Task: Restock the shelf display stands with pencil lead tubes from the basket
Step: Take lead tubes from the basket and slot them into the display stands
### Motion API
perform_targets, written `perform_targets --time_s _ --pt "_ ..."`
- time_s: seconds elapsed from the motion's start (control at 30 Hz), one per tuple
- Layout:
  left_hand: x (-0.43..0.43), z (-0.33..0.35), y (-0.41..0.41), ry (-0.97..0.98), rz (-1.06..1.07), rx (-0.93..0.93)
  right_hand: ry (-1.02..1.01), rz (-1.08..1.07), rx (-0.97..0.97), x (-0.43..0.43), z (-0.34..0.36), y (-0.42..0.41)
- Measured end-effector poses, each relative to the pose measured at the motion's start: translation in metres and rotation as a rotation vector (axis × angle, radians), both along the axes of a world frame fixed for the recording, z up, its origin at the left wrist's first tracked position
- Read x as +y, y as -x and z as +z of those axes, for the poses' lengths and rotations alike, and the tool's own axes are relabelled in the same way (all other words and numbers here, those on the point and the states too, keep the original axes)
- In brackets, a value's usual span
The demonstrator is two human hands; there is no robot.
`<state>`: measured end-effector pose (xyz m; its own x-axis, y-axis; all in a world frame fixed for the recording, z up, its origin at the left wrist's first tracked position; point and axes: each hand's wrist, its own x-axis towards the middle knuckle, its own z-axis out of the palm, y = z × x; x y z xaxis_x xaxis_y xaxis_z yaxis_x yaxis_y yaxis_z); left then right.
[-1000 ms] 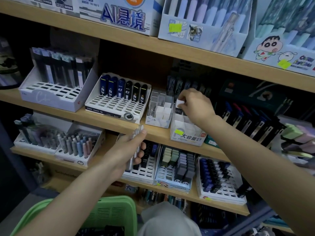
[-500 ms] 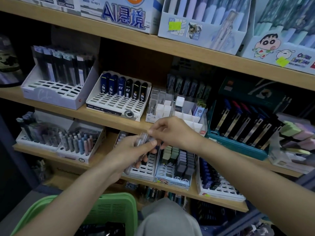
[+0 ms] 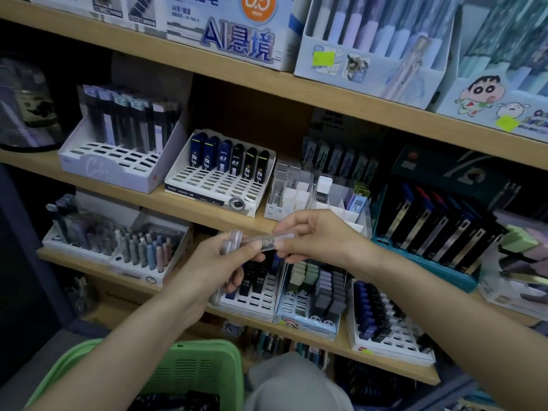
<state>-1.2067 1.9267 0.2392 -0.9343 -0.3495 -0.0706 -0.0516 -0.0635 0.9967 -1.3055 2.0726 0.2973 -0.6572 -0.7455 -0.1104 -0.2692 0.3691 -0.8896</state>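
R grip (image 3: 314,235) drew 1 clear tube (image 3: 267,243) out, pinching it; L grip (image 3: 219,268) clutches bunch (image 3: 229,244), count unclear.

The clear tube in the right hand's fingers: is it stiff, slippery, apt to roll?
Probably stiff: the clear tube lies straight where the right hand pinches its end. Its smooth transparent plastic looks slippery, so a firm pinch seems wise. Round or flat-sided is unclear, so rolling is uncertain.
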Motion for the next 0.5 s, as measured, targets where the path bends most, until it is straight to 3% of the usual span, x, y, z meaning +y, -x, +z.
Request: perform_targets --time_s 0.1,0.17,0.33,0.43,0.5 --pt "0.001 0.004 0.000 0.026 0.001 0.051 -0.174 0.107 0.271 -0.002 0.000 -0.003" --pt "0.003 0.006 0.001 0.035 0.009 0.084 -0.212 0.145 0.351 -0.006 -0.002 -0.007" --pt "-0.002 0.003 -0.001 -0.018 0.037 0.109 -0.187 0.094 0.354 -0.009 -0.001 -0.009" --pt "-0.011 -0.004 -0.002 -0.052 0.052 0.064 0.002 -0.039 0.219 -0.010 0.011 -0.002" --pt "-0.016 -0.008 -0.001 -0.069 0.049 0.024 0.128 -0.187 0.250 -0.012 0.018 0.013"
